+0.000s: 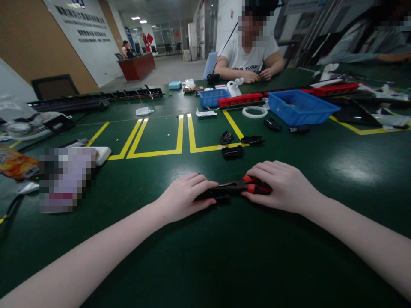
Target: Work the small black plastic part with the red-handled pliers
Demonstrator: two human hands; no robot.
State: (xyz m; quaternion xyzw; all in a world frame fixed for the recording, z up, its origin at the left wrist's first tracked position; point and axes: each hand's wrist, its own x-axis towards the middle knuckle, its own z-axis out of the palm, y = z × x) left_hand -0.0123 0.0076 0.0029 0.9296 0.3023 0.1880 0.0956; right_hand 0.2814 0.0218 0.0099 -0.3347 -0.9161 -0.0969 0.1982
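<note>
My right hand (279, 186) is closed around the red and black handles of a pair of pliers (252, 185), whose dark jaws point left. In my left hand (189, 192) the fingers and thumb grip a black plastic part (221, 198), partly covered by the fingers. The jaws of the pliers lie over this part, close to my left fingertips; whether they bite on it I cannot tell. Both hands are low over the green table. Just beyond them lie several similar black plastic parts (233, 152).
Blue bins (302, 107), a roll of white tape (254, 112) and long red strips (240, 100) lie across the far side. Yellow tape lines (154, 153) mark the green table (205, 265). At left sits a blurred-out flat object (69, 179). A co-worker (248, 60) sits opposite.
</note>
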